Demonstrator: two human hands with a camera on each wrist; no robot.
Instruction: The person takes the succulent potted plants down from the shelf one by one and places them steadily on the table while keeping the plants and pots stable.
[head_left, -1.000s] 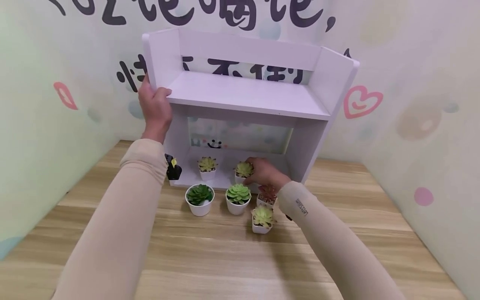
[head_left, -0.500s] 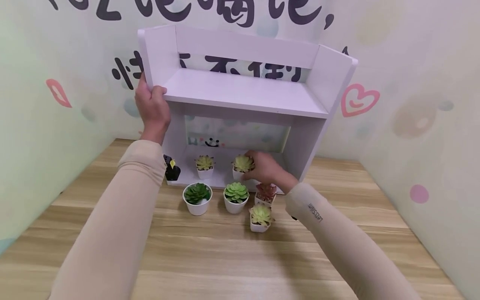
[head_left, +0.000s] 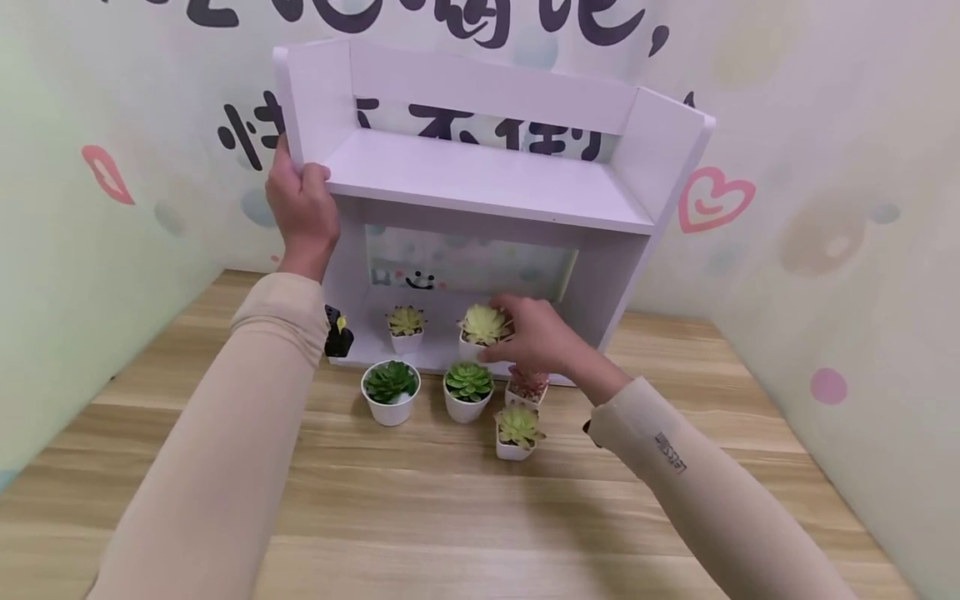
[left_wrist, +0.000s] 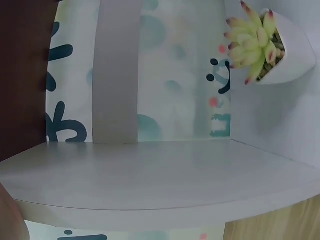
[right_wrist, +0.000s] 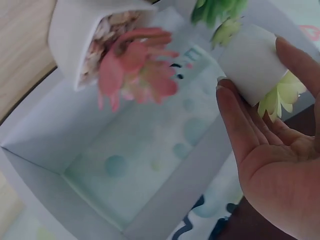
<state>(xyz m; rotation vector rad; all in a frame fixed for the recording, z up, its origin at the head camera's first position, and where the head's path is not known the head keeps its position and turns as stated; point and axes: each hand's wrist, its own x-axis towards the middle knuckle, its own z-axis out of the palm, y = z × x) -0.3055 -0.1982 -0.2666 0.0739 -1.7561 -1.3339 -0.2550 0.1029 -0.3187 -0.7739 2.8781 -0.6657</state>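
Note:
My left hand point(head_left: 303, 212) grips the left side panel of a white two-tier shelf point(head_left: 487, 187), with its thumb on the front of the upper board. At the shelf's lower level, my right hand point(head_left: 543, 337) pinches a small white pot point(right_wrist: 252, 65) holding a pale green succulent point(head_left: 482, 323). The pot looks raised off the lower board. To its left, another pale green succulent point(head_left: 406, 323) stands on that board, also seen in the left wrist view. Part of the reddish succulent point(head_left: 527, 382) below my right hand is hidden by it.
In front of the shelf on the wooden table point(head_left: 390, 517) stand a dark green succulent point(head_left: 391, 387), a bright green one point(head_left: 468, 387) and a pale green one point(head_left: 517, 429). A black object with a yellow mark point(head_left: 337, 333) sits by the shelf's left side. Walls rise behind and beside.
My right hand has lifted the potted succulent a little, up and toward me, and the right forearm has shifted right. My left hand keeps its grip; the whole view has drifted slightly.

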